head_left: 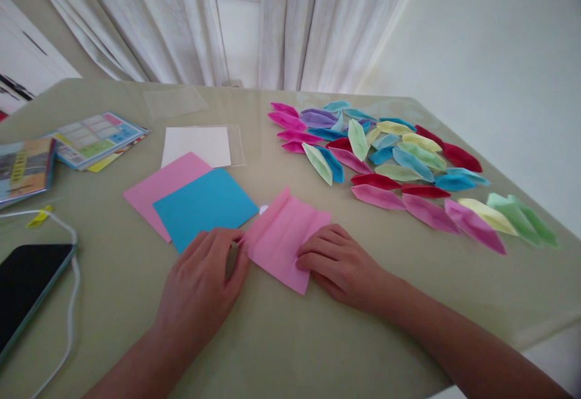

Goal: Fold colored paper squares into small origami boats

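Note:
Between my hands lies a pink sheet of paper [284, 238] with several creases, its edges slightly raised from the table. My left hand [206, 284] pinches its left corner between thumb and fingers. On the right side of the sheet, my right hand [342, 266] has its fingers bent over the edge, with the thumb hidden underneath. Just beyond my left hand a flat blue sheet [206, 205] overlaps a pink square sheet [157, 190]. A small white round thing [264, 209] shows beside the creased paper, partly covered.
Several folded paper boats [381, 199] in many colours spread over the table's right side. White paper [195, 146] and a clear sleeve [175, 102] lie behind. At left are booklets [25, 169], a phone [34, 284] and a white cable [72, 308]. Curtains [172, 17] hang beyond.

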`<action>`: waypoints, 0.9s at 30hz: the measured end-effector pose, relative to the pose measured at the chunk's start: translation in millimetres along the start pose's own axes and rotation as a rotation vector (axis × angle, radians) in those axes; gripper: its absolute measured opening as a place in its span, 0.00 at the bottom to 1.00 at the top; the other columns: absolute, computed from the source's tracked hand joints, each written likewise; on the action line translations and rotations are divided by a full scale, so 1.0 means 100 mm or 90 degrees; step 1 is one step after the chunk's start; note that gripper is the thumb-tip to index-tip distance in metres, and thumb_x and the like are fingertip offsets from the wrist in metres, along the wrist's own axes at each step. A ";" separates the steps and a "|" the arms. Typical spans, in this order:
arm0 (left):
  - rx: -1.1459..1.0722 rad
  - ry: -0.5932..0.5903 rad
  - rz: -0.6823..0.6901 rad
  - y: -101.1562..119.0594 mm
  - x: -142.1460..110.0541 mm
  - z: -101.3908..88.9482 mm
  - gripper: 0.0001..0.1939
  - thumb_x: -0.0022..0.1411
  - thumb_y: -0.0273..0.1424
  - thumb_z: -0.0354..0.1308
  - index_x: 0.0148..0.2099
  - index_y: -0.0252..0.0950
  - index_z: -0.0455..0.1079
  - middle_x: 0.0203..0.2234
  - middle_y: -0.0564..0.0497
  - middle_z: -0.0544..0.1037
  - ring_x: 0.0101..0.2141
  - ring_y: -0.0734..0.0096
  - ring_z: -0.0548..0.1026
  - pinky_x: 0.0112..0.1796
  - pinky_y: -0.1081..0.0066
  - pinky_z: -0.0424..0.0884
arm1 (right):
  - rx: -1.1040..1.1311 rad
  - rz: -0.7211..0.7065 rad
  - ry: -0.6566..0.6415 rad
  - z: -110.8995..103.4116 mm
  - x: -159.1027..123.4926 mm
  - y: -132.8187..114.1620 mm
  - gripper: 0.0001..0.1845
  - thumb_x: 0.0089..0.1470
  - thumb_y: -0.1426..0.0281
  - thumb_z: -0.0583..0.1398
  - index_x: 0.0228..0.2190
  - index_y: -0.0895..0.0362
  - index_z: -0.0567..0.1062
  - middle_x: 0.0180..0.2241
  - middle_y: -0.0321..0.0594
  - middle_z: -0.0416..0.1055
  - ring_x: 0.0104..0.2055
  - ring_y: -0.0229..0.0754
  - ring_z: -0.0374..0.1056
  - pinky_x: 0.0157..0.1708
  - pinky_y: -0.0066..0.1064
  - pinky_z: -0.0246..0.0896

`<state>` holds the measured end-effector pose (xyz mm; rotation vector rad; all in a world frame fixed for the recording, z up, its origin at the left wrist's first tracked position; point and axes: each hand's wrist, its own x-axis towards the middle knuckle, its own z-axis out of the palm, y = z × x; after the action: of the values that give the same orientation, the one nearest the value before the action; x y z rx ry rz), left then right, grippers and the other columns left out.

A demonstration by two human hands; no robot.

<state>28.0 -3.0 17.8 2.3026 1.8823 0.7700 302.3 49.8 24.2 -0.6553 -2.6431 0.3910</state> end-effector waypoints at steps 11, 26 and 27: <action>0.084 -0.105 0.441 -0.02 0.03 -0.01 0.20 0.73 0.19 0.47 0.60 0.30 0.73 0.57 0.40 0.80 0.57 0.52 0.77 0.58 0.55 0.72 | 0.001 -0.017 -0.056 -0.11 0.01 -0.01 0.09 0.70 0.73 0.58 0.47 0.56 0.79 0.51 0.48 0.79 0.53 0.48 0.73 0.55 0.44 0.65; 0.005 -0.161 0.428 0.11 -0.10 0.02 0.24 0.72 0.18 0.46 0.65 0.34 0.70 0.61 0.44 0.77 0.61 0.49 0.73 0.66 0.44 0.57 | 0.209 0.202 -0.020 -0.07 0.06 -0.01 0.02 0.64 0.73 0.65 0.37 0.55 0.76 0.42 0.42 0.72 0.46 0.45 0.69 0.47 0.36 0.67; 0.002 -0.159 0.425 0.11 -0.10 0.02 0.26 0.72 0.17 0.46 0.66 0.34 0.69 0.61 0.45 0.78 0.61 0.51 0.73 0.67 0.45 0.54 | 0.203 0.212 -0.015 -0.06 0.06 -0.02 0.03 0.64 0.73 0.65 0.37 0.55 0.76 0.42 0.42 0.72 0.46 0.45 0.69 0.47 0.36 0.67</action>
<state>37.2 -15.0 16.7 2.8856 1.0069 0.4760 299.2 52.1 32.2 -0.9851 -2.4121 0.8972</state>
